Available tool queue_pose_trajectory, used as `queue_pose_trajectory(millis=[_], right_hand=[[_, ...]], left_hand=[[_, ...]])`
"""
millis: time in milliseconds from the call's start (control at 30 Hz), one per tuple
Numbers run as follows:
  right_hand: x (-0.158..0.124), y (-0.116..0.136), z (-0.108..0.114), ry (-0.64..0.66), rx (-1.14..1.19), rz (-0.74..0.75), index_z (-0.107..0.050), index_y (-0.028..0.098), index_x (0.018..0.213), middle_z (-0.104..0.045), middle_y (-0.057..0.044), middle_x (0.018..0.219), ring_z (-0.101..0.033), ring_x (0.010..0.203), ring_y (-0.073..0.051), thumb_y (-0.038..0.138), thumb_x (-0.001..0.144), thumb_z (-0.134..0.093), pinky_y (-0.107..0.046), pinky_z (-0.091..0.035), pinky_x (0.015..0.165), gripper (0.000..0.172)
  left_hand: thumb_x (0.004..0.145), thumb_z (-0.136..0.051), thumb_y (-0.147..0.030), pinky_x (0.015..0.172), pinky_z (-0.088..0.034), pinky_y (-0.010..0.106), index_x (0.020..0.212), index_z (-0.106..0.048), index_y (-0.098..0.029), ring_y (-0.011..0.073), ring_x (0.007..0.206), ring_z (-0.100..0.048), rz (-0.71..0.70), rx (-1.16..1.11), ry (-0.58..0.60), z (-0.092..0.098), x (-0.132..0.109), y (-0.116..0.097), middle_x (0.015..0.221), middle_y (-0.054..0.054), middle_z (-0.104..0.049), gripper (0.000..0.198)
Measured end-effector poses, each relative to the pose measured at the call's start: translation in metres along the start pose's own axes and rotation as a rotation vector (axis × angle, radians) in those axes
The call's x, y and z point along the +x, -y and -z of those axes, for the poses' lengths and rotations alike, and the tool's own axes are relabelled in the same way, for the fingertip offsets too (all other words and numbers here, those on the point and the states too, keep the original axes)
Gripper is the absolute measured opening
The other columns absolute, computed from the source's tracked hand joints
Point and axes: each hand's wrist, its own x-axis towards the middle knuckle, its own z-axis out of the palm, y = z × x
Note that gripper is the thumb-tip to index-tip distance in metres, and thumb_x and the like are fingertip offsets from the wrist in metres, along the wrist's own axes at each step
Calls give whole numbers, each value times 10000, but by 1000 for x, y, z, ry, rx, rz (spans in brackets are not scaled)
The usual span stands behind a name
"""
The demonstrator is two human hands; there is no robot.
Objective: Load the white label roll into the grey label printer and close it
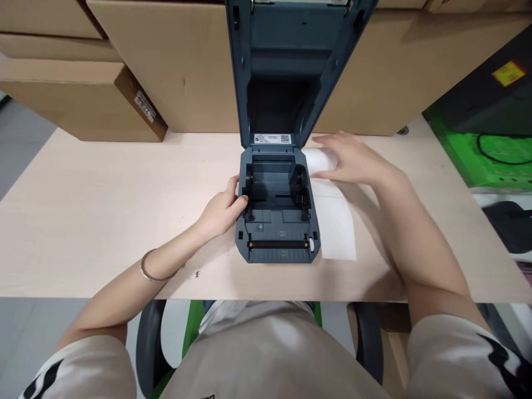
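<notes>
The open printer (272, 185) stands on the desk (103, 221), its lid (286, 41) raised at the back. At the printer's left edge, your left hand (222, 209) has its grip clamped on the rim, thumb on top. Just beside the printer's right side lies the paper roll (321, 159), its loose strip (337, 227) stretching toward you. Your right hand (353, 159) holds its grip apart around the roll; contact is unclear.

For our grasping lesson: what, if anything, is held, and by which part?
The left hand holds the printer by its left edge. The right hand is at the white paper roll, but whether it grips it cannot be told.
</notes>
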Motion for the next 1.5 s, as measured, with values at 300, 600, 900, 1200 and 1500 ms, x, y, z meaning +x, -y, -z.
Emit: queue_pose_trajectory(millis=[300, 600, 900, 1200, 1500], right_hand=[[-40, -82, 8, -216, 624, -621, -752, 133, 1010, -777, -179, 1101, -663, 935, -187, 138, 844, -639, -393, -506, 905, 201], [-41, -83, -23, -110, 735, -449, -739, 221, 1077, -639, -123, 1443, -671, 1129, -240, 289, 544, -969, -332, -590, 903, 584], [-43, -74, -40, -267, 535, -557, -803, 191, 1032, -795, -87, 1022, -722, 1051, -353, 414, 603, -930, -521, -575, 1005, 500], [-42, -63, -22, -688, 771, -585, -697, 194, 1030, -751, -158, 1267, -674, 1256, -345, 643, 559, -795, -495, -536, 1129, 658], [-14, 83, 3, -345, 524, 35, -781, 245, 950, -794, -86, 1084, -713, 1151, -363, 541, 764, -889, -621, -506, 1151, 366]], left_hand=[[915, -349, -543, 803, -508, 446, 1540, -391, -162, 332, 869, -680, 4, 31, 5, 0, 0, -3, 867, 61, -715, 733], [927, -357, -543, 873, -533, 481, 1513, -421, -157, 328, 932, -674, -18, 39, -15, 2, -1, -5, 946, 82, -733, 704], [935, -370, -542, 815, -531, 463, 1549, -404, -176, 340, 907, -701, -9, 13, -14, -1, 1, 1, 895, 73, -743, 716], [937, -363, -537, 750, -516, 422, 1543, -390, -177, 316, 788, -685, -7, 16, 5, 0, 0, -3, 731, 15, -684, 705], [943, -370, -527, 769, -540, 443, 1552, -378, -187, 317, 763, -702, -7, 10, 8, -2, 0, -3, 710, 7, -702, 698]])
